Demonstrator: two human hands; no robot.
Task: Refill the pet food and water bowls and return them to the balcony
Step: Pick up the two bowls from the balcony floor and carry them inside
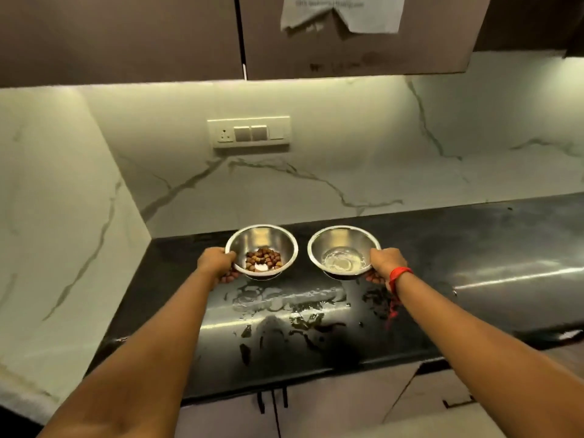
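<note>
- The left hand is closed in a grip on the left rim of the steel food bowl, thumb on the rim edge and fingers curled under the bowl's side.
- The food bowl holds a small heap of brown kibble at its bottom, with bare metal showing around it.
- The right hand is closed in a grip on the right rim of the steel water bowl, fingers tucked beneath it.
- The water bowl has a shallow pool of clear water at its bottom.
- Both bowls are side by side, apart from each other, at the back part of the black bench; whether they rest on it or are lifted just off it cannot be told.
- A red thread band circles the right wrist.
- Puddles of spilled water lie on the bench in front of the bowls.
- A white switch panel sits on the marble backsplash behind the bowls.
- A sheet of paper is stuck to the upper cabinet.
</note>
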